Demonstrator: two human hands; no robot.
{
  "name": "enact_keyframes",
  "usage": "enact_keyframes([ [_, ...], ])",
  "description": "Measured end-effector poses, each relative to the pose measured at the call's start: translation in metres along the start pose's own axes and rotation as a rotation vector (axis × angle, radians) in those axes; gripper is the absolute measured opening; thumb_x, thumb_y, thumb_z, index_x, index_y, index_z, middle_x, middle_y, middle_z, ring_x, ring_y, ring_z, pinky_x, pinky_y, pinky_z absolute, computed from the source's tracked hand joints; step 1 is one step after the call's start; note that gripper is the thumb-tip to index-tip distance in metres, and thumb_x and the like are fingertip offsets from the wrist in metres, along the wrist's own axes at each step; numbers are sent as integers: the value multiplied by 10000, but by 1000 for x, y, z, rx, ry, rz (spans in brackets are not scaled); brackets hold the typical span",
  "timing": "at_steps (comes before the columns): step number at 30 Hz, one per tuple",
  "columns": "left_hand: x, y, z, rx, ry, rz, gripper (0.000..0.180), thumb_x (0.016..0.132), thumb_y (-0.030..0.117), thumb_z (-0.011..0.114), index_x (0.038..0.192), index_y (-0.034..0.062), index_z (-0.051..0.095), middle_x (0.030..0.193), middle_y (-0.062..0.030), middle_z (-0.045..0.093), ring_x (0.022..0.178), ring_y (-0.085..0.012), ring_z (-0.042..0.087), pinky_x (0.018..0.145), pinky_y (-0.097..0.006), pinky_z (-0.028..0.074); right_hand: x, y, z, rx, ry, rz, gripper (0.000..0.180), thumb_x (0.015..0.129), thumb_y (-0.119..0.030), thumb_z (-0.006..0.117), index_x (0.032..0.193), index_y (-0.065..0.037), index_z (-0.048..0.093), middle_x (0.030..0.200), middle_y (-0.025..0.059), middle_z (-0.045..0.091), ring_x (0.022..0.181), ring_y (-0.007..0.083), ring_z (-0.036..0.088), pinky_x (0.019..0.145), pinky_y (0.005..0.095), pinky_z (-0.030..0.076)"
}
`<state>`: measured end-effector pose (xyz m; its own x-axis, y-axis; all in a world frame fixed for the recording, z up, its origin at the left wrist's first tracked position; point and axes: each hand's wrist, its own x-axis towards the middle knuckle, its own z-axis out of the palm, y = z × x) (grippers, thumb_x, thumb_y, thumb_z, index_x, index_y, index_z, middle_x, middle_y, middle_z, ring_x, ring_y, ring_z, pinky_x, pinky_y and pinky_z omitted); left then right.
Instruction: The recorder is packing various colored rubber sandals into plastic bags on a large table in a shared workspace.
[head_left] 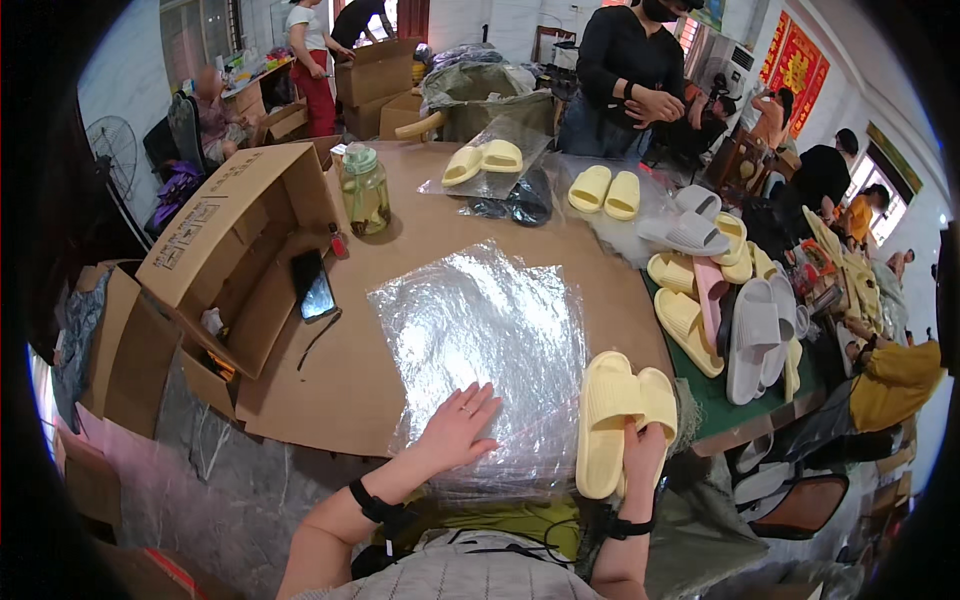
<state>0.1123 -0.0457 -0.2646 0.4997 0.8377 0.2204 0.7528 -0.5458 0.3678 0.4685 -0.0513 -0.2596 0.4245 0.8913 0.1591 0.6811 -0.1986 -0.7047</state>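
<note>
Low in the frame, the left hand (458, 425) lies flat and open, fingers spread, pressing on the near edge of a stack of clear, crinkled plastic bags (480, 350) spread over the brown cardboard-covered table (380, 260). To its right, the right hand (642, 450) is closed around the heel end of a pair of pale yellow foam slide sandals (615, 415), held side by side at the table's lower right edge, just beside the bags.

The sandals look light, thick-soled and springy, so they should be easy to carry one-handed by the heels, as now. The bags seem thin, slippery and floppy; a single sheet is probably best pinched at a corner or open edge.

Further up lie a black phone (313, 285), an open cardboard box (230, 240) at the left, and a greenish lidded jar (365, 190). More yellow and grey sandals (720, 300) pile at the right. At the top, a person in black (625, 70) stands by the table's far edge.
</note>
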Motion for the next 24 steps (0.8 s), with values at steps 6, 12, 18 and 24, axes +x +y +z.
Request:
enact_keyframes([
  [6, 2, -6, -1, -215, -67, -78, 572, 952, 321, 602, 1445, 58, 480, 1538, -166, 418, 1445, -375, 335, 1170, -468, 292, -14, 33, -14, 267, 71, -141, 158, 890, -31, 633, 1020, 57, 613, 868, 121, 629, 748, 195, 594, 679, 333, 470],
  [12, 7, -27, 6, -667, -51, -218, 456, 1029, 182, 489, 1462, 42, 465, 1532, -136, 443, 1450, -309, 351, 1186, -396, 276, -33, -16, -39, 453, -47, -240, 344, 862, 44, 619, 1205, 22, 619, 1175, 108, 649, 989, 215, 659, 818, 339, 523],
  [18, 8, -14, -10, -849, 43, -315, 437, 1065, 229, 445, 1473, 72, 456, 1506, -143, 473, 1404, -275, 430, 1151, -355, 337, -62, -77, -32, 59, -571, -420, 401, 790, -119, 692, 1174, -20, 629, 981, 241, 676, 917, 414, 663, 792, 449, 542],
  [24, 9, 2, -31, -687, 102, -221, 444, 1038, 204, 444, 1465, 80, 461, 1534, -183, 418, 1417, -344, 398, 1172, -406, 313, -61, -76, -11, -42, -650, -369, 382, 843, -234, 694, 1111, 11, 578, 940, 247, 637, 800, 424, 644, 696, 504, 516],
])
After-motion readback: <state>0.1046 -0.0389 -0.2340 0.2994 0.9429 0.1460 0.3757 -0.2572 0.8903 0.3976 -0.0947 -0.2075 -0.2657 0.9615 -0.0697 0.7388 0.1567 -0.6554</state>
